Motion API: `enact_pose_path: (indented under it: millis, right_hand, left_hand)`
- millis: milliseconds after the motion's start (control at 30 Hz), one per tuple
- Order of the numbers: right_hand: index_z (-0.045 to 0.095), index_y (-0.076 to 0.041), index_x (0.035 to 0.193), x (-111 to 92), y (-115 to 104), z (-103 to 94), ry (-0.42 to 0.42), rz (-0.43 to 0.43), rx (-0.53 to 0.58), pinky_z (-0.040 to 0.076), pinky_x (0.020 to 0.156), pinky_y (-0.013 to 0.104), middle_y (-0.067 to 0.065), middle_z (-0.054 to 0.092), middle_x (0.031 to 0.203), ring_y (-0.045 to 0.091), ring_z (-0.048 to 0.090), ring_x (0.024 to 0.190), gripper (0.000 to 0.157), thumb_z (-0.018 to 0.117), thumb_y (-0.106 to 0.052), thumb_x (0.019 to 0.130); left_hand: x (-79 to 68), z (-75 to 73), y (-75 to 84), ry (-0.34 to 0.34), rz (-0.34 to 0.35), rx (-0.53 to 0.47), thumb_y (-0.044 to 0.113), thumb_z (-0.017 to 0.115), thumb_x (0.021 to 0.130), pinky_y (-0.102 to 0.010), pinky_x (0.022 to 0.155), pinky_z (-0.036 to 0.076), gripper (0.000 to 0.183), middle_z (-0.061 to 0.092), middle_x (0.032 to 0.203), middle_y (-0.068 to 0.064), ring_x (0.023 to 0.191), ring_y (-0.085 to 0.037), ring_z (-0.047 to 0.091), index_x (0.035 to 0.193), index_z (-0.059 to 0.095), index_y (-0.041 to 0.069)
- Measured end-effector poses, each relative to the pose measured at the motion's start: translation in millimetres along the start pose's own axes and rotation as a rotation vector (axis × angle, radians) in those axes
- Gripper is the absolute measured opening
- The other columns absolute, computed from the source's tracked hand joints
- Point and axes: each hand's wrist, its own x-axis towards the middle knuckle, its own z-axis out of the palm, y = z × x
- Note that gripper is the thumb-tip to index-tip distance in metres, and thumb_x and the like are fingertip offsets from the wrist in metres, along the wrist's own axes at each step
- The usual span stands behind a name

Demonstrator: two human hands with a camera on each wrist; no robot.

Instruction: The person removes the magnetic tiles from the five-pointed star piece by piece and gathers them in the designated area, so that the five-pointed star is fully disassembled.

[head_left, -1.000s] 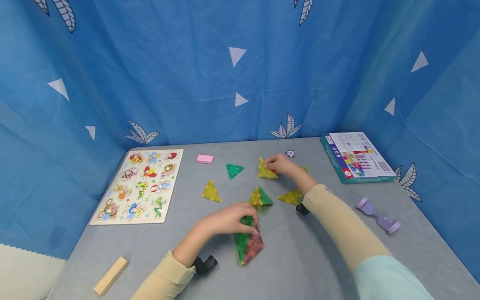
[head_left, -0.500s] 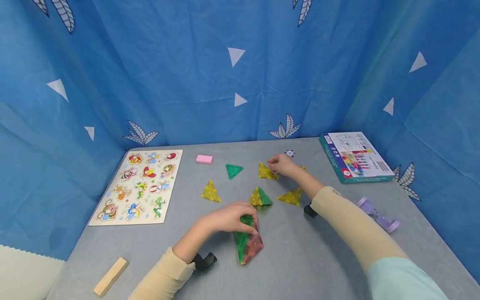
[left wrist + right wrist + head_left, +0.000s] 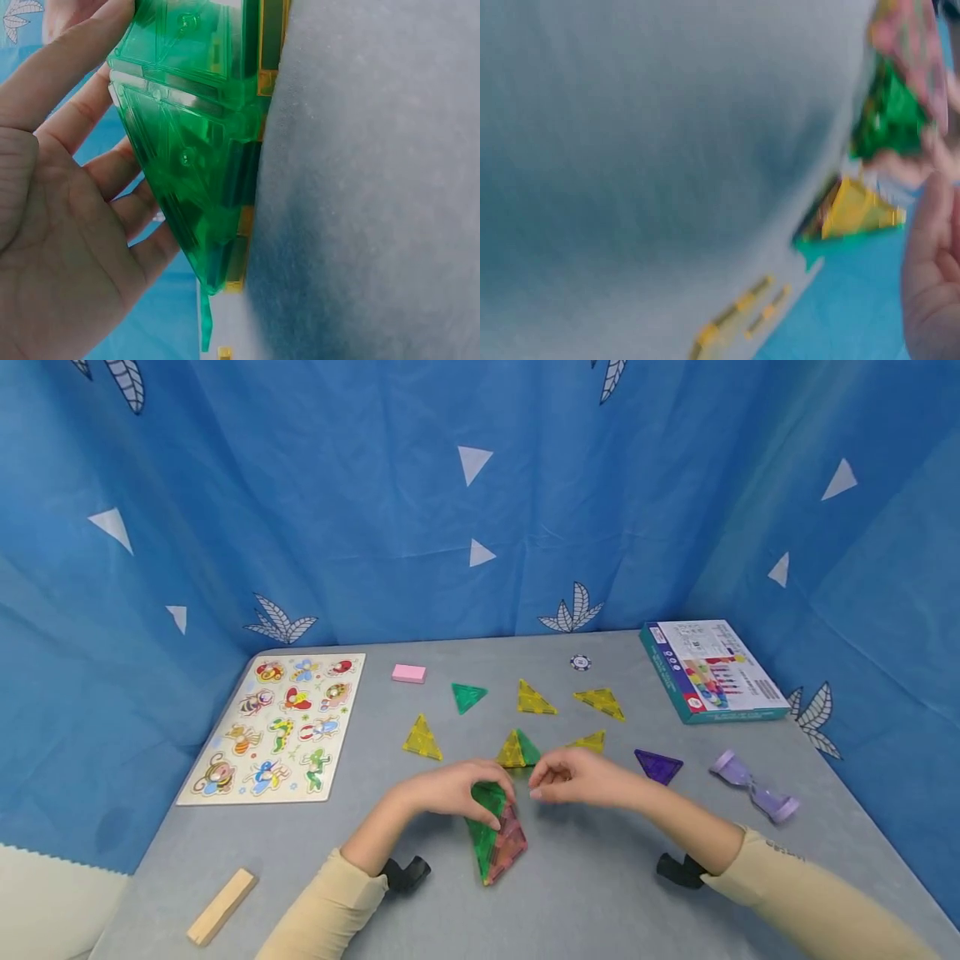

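In the head view my left hand [image 3: 457, 792] holds a standing shape of magnetic tiles, green [image 3: 483, 843] on its left side and pink [image 3: 510, 842] on its right. Close up in the left wrist view, thumb and fingers lie round the upper edges of its clear green tiles [image 3: 180, 135]. My right hand [image 3: 581, 777] hovers just right of this shape, fingers loosely bent, with nothing visible in them. Beside its fingertips stands a small yellow and green pyramid [image 3: 516, 750], also seen in the right wrist view as a yellow-faced pyramid [image 3: 855, 210], blurred.
Loose triangle tiles lie around: a green one [image 3: 468, 697], a purple one [image 3: 658, 766] and several yellow, one [image 3: 534, 699] near the back. A picture puzzle board [image 3: 273, 727], pink block [image 3: 408, 673], wooden block [image 3: 222, 907], poker chip [image 3: 581, 662], box [image 3: 716, 668] and hourglass [image 3: 754, 786] surround them.
My right hand has let go of the yellow tile at the back and come toward me, near the green and pink shape. That tile stays behind. My left hand keeps its place.
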Motion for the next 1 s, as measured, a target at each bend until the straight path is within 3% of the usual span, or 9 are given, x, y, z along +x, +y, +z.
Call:
enact_pose_path:
  millis: [200, 433, 633, 900, 1000]
  right_hand:
    - [0.061, -0.001, 0.112, 3.0, 8.9, 27.8, -0.123, 0.084, 0.026, 0.051, 0.064, 0.028, 0.004, 0.065, 0.094, 0.016, 0.062, 0.082, 0.029, 0.065, -0.016, 0.088]
    - [0.064, -0.008, 0.088, 15.2, 13.1, 43.0, -0.148, 0.085, 0.045, 0.044, 0.055, 0.021, -0.001, 0.066, 0.077, 0.008, 0.056, 0.064, 0.009, 0.071, -0.012, 0.083]
    - [0.062, -0.009, 0.08, 13.6, 16.1, 45.0, -0.128, 0.04, 0.011, 0.044, 0.054, 0.02, -0.004, 0.062, 0.07, 0.004, 0.053, 0.06, 0.011, 0.073, -0.01, 0.08]
    - [0.066, -0.011, 0.08, 3.8, 18.0, 38.7, -0.142, -0.084, 0.0, 0.052, 0.061, 0.023, -0.005, 0.066, 0.076, 0.003, 0.06, 0.069, 0.008, 0.073, -0.006, 0.08]
    - [0.066, -0.01, 0.08, -2.1, 19.8, 35.3, -0.15, -0.116, 0.028, 0.052, 0.062, 0.024, 0.0, 0.067, 0.078, 0.003, 0.06, 0.071, 0.008, 0.071, -0.004, 0.081]
  left_hand:
    - [-0.9, -1.1, 0.3, 0.01, -0.023, -0.033, 0.031, 0.076, 0.078, -0.025, 0.093, 0.041, 0.033, 0.056, 0.111, 0.015, 0.108, -0.004, 0.049, 0.108, 0.063, 0.024]
    - [0.4, 0.1, 2.1, 0.021, 0.002, -0.044, 0.029, 0.077, 0.078, -0.025, 0.093, 0.04, 0.029, 0.057, 0.107, 0.014, 0.106, -0.005, 0.05, 0.103, 0.063, 0.024]
    - [1.0, -0.8, 2.9, -0.002, -0.005, -0.024, 0.026, 0.078, 0.077, -0.024, 0.094, 0.04, 0.028, 0.056, 0.107, 0.015, 0.106, -0.003, 0.049, 0.1, 0.063, 0.026]
    - [0.7, -2.0, 3.5, 0.005, -0.014, -0.004, 0.022, 0.078, 0.077, -0.023, 0.089, 0.041, 0.027, 0.057, 0.103, 0.013, 0.1, -0.004, 0.05, 0.099, 0.064, 0.015]
    - [0.4, -2.2, 4.2, 0.007, -0.018, -0.003, 0.022, 0.078, 0.077, -0.023, 0.089, 0.041, 0.027, 0.057, 0.104, 0.013, 0.101, -0.004, 0.051, 0.099, 0.065, 0.014]
